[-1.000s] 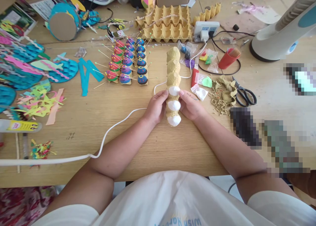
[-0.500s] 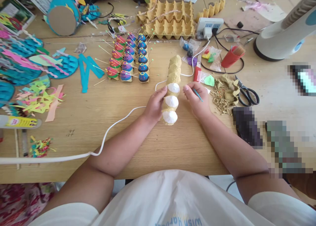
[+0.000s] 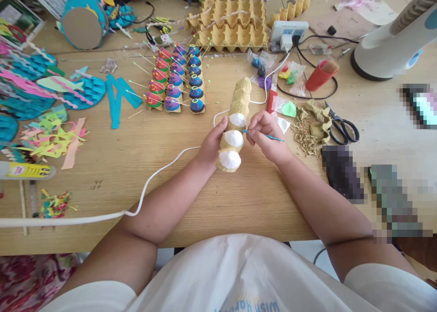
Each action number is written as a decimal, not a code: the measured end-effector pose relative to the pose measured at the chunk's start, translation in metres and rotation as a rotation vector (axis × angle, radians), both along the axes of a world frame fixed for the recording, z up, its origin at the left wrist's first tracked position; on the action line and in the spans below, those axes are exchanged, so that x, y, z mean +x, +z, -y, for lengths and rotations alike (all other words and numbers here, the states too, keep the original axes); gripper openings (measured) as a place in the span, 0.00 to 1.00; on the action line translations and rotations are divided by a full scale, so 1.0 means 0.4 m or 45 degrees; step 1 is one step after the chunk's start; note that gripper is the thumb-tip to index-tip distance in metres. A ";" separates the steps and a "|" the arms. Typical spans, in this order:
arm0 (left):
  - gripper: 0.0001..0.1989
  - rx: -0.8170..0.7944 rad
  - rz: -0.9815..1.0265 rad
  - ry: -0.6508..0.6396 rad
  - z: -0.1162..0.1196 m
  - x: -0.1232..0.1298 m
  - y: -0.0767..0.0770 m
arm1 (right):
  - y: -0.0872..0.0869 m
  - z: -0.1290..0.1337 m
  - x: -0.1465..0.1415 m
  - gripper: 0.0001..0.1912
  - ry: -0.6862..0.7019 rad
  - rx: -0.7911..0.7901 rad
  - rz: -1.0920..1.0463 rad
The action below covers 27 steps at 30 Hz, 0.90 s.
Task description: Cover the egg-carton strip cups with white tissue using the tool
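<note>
My left hand (image 3: pixel 213 144) grips a strip of egg carton (image 3: pixel 240 100) from its left side, thumb on top. Three of the strip's near bumps carry white, clay-like caps (image 3: pixel 233 138); the far bumps are bare yellow-brown. In my right hand (image 3: pixel 269 137) is a thin blue stick-like tool (image 3: pixel 276 139), pinched between thumb and fingers. Its tip points left and reaches the strip's right edge, between the far and middle white caps. Whether the tip touches the clay I cannot tell.
Beyond my left hand stand several painted carton strips (image 3: pixel 175 78) with pins. Egg trays (image 3: pixel 232 25) lie at the back. To the right are a power socket (image 3: pixel 289 32), a red cup (image 3: pixel 321 75), scissors (image 3: pixel 343 125) and carton scraps (image 3: pixel 310 125). A white cable (image 3: pixel 150 180) crosses on the left.
My right hand has moved left, bringing the blue tool's tip to the strip. The strip's near end has swung slightly left in my left hand.
</note>
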<state>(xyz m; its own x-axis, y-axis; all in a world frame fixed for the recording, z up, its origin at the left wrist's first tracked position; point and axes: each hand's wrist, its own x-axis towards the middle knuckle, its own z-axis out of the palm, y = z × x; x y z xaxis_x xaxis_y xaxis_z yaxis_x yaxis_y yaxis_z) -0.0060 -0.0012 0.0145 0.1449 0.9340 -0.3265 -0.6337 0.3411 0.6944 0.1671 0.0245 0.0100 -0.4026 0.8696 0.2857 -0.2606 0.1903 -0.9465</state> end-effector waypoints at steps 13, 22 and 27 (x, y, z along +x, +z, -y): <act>0.15 -0.047 -0.074 -0.082 -0.003 -0.011 -0.006 | -0.006 -0.010 -0.002 0.32 -0.435 0.038 0.072; 0.15 0.056 0.010 -0.052 -0.002 0.004 -0.012 | -0.007 0.002 0.003 0.30 -0.544 0.192 0.347; 0.11 0.092 0.031 -0.036 0.005 0.006 -0.018 | -0.004 0.002 0.004 0.28 -0.468 0.191 0.373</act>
<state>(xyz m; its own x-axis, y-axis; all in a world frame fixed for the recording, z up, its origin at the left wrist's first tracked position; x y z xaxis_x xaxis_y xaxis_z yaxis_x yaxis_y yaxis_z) -0.0037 -0.0033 0.0074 0.1785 0.9505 -0.2542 -0.6414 0.3083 0.7025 0.1689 0.0238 0.0086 -0.1591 0.9272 0.3391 0.1222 0.3593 -0.9252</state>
